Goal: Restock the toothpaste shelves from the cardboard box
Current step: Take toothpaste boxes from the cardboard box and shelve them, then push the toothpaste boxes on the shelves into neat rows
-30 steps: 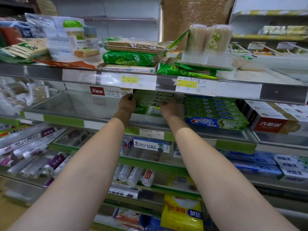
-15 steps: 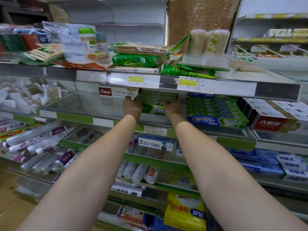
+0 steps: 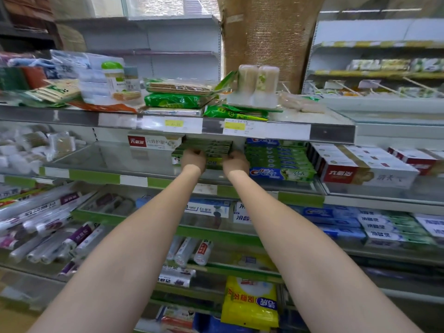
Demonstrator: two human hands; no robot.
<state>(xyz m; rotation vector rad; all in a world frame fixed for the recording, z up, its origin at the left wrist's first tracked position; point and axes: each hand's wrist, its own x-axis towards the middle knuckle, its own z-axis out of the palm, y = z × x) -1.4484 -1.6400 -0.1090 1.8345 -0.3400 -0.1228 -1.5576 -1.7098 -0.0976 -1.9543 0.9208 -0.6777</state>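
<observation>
A stack of green toothpaste boxes (image 3: 211, 147) stands on the middle glass shelf (image 3: 101, 175), under the shelf above. Both my arms reach forward to it. My left hand (image 3: 193, 161) grips the stack's front at the left, fingers curled over the boxes. My right hand (image 3: 236, 162) grips it at the right in the same way. The two hands sit close together and hide most of the lower boxes. The cardboard box is not in view.
A pile of green Crest boxes (image 3: 280, 162) stands right beside the stack, then red-and-white boxes (image 3: 360, 173). A white box with a red label (image 3: 153, 142) lies behind on the left. The upper shelf's edge (image 3: 264, 131) hangs low overhead. Blue toothpaste boxes (image 3: 336, 219) fill the shelf below.
My hands have come from the stack's sides to its front and now sit closer together. The view has pulled back and tilted upward.
</observation>
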